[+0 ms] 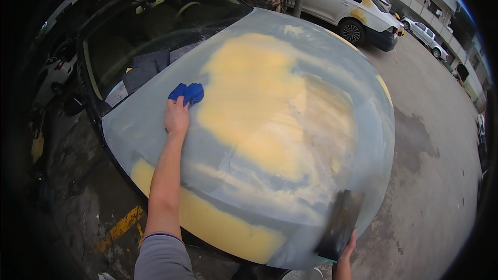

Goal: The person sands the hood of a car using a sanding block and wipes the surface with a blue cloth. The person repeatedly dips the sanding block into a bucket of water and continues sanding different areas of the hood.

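Two hands hold things: nearest, the right hand (349, 251) grips a long, black rectangular block (341, 223), fingers mostly hidden; the blurred block's long axis points away from the person, over the grey-and-yellow car bonnet (249, 106). Farther off, leftward, the left hand (177, 118) pinches a crumpled blue cloth (192, 94) against the bonnet.

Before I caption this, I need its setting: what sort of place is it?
Probably an outdoor car bodywork yard: a hood mottled grey and yellow, a blue cloth in the left hand, and a white car with a yellowish patch by its rear wheel.
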`<act>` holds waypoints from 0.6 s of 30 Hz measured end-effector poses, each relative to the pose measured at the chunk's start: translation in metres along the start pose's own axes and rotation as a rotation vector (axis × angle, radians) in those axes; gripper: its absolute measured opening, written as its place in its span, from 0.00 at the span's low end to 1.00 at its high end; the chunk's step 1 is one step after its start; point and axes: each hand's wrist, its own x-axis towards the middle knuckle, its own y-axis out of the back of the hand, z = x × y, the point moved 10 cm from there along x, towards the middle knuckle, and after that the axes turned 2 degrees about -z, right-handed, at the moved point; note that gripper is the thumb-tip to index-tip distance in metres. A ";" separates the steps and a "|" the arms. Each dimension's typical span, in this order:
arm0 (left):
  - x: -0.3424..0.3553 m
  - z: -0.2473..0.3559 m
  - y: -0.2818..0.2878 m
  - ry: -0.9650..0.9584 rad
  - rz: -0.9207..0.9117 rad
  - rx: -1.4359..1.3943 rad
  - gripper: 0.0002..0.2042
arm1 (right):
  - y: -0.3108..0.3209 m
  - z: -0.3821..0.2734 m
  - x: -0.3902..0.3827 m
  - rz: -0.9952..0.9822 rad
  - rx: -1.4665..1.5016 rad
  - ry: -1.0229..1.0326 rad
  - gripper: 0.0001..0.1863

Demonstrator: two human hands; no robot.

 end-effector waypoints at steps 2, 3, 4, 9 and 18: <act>-0.020 -0.093 0.022 0.188 0.072 0.096 0.17 | 0.000 -0.005 0.002 -0.052 -0.021 0.017 0.34; -0.034 -0.142 0.031 0.294 0.067 0.143 0.16 | 0.001 -0.003 0.002 -0.075 -0.025 0.022 0.34; -0.042 -0.175 0.040 0.401 0.063 0.193 0.16 | 0.005 0.000 0.004 -0.062 -0.015 0.027 0.36; -0.056 -0.134 0.040 0.290 0.089 0.197 0.14 | 0.015 0.014 0.006 -0.034 0.066 0.022 0.39; -0.167 0.289 0.025 -0.452 -0.078 -0.388 0.07 | 0.016 0.012 0.017 -0.029 0.057 0.096 0.33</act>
